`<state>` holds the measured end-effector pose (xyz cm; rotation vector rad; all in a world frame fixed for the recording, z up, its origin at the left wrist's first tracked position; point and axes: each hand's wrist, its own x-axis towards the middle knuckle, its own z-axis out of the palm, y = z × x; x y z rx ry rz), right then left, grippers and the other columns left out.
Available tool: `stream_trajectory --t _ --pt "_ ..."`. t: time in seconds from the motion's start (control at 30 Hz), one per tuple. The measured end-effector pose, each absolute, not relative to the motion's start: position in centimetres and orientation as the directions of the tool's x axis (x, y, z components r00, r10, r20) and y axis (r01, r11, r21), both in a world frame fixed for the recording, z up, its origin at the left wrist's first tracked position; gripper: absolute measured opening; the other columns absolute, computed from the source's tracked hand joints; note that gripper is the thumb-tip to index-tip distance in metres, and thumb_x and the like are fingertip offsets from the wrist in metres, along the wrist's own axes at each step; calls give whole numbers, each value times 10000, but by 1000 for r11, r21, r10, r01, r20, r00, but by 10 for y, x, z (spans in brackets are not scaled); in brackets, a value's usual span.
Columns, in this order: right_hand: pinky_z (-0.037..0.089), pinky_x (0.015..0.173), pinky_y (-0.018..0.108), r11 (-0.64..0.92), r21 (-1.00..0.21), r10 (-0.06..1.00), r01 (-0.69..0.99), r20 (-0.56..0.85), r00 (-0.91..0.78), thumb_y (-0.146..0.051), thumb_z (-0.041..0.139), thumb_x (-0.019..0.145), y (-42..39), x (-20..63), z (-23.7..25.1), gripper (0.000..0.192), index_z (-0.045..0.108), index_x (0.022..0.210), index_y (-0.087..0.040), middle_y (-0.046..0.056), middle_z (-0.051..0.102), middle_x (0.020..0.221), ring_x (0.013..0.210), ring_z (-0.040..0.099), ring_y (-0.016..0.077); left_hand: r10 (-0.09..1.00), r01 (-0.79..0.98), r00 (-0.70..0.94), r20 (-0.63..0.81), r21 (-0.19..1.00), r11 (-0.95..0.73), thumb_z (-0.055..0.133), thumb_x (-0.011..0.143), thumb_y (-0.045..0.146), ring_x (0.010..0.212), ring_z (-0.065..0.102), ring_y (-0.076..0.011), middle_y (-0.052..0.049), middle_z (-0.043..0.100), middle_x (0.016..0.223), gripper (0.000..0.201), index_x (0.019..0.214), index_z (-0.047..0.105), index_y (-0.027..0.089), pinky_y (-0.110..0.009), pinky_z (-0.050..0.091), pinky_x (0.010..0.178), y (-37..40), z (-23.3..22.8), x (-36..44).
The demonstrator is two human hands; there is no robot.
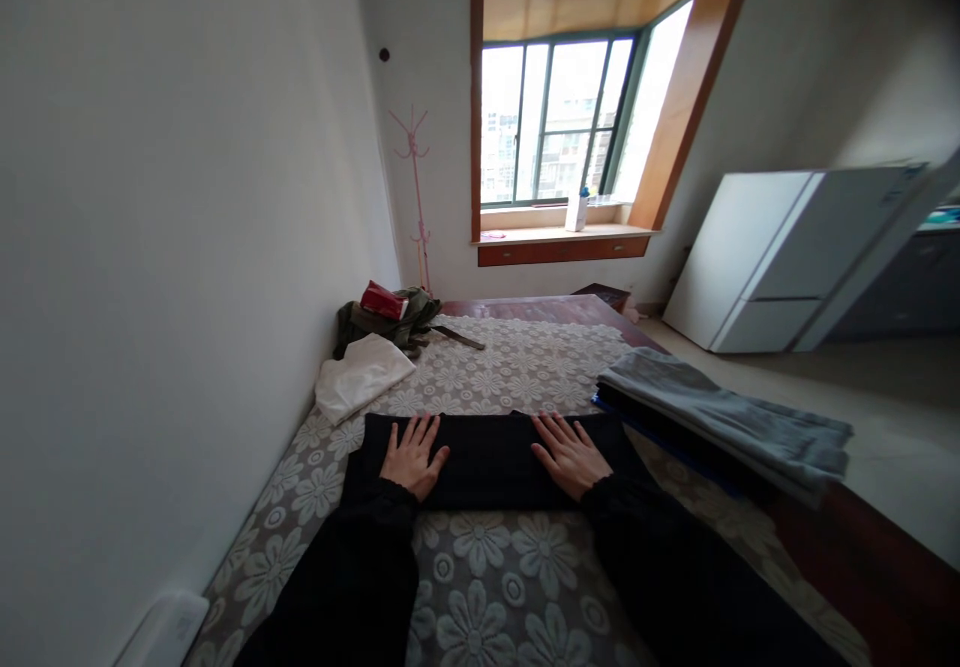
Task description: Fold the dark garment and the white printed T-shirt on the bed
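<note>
1. Dark folded cloth (487, 462): lies flat on the patterned cover of the table, directly in front of me, its long side running left to right.
2. My left hand (412, 455): released, palm down on the left part of the dark folded cloth, fingers spread and pointing away from me, thumb turned inward.
3. My right hand (574, 455): likewise released, palm down on the right part of the same cloth, fingers spread. The middle stretch of cloth shows between the two hands.
4. Black sleeves (352, 567) cover both my arms to the wrists.
5. Floral cover (480, 547): grey-brown with pale flowers, spread over the table (517, 306); reddish wood shows beyond its far edge.
6. Right of the dark cloth: grey garment (720, 412), laid lengthwise on top of darker layers; a blue edge shows beneath.
7. Far left, near the wall (187, 197): white cloth (364, 375), just in front of a dark green bundle (352, 325) with a red item (384, 300) on top. Exact nature of the bundle: cannot tell.
8. Background: pink stand (417, 177), window (559, 127), white refrigerator (772, 257) at right.
</note>
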<state>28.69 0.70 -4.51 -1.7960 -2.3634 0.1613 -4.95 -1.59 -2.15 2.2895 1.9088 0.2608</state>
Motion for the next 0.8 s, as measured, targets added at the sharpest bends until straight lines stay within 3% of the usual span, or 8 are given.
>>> stream_trajectory --t 0.13,0.3,0.4,0.53,0.63,0.73,0.8 --pt "80 1239 518 146 -147 983 978 134 -127 -549 230 954 7 345 -63 732 304 1603 -218 46 288 1647 1539 157 265 998 988 -10 69 157 -1 286 987 551 1541 177 -300 -35 303 1648 655 1585 315 284 -568 30 1243 -31 -22 -97" --pt "138 1236 467 131 -122 981 984 160 -111 -592 199 939 10 370 -76 778 347 1585 -186 67 310 1639 1535 178 253 968 963 -239 78 149 225 315 990 500 1508 268 -338 -121 327 1635 673 1580 312 176 -501 243 1207 -44 -19 -121" --pt "124 1233 490 125 -124 981 984 166 -104 -576 204 942 11 366 -74 754 367 1576 -201 78 337 1627 1531 194 262 957 957 -277 83 113 267 353 984 473 1462 356 -339 -185 470 1532 664 1541 355 111 -459 322 1162 -51 -9 -124" --pt "40 1218 581 74 -105 985 992 160 -57 -462 310 937 5 350 -54 669 437 1532 -184 115 374 1603 1522 204 314 964 960 -264 32 105 259 434 948 499 1300 542 -352 -196 588 1389 597 1413 477 126 -434 436 1045 -57 7 -129" --pt "126 1226 533 218 -166 962 962 203 -183 -391 408 911 -5 322 -28 626 475 1502 -195 105 394 1592 1497 271 301 957 942 -287 -48 168 291 500 909 522 1190 630 -339 -196 630 1315 557 1321 501 147 -407 485 962 -53 15 -135" --pt "308 1181 422 431 -317 900 845 224 -374 -355 444 906 -15 283 -7 577 524 1454 -197 94 497 1514 1396 431 260 948 909 -297 -116 269 318 597 831 571 1159 651 -351 -198 677 1228 584 1233 524 154 -412 495 948 -42 17 -144" --pt "378 1137 393 493 -417 870 764 246 -427 -341 462 901 -19 259 -2 529 571 1398 -196 96 577 1421 1309 511 254 949 874 -280 -146 371 314 681 748 601 1146 659 -374 -180 714 1149 604 1152 562 169 -427 499 950 -33 17 -151"
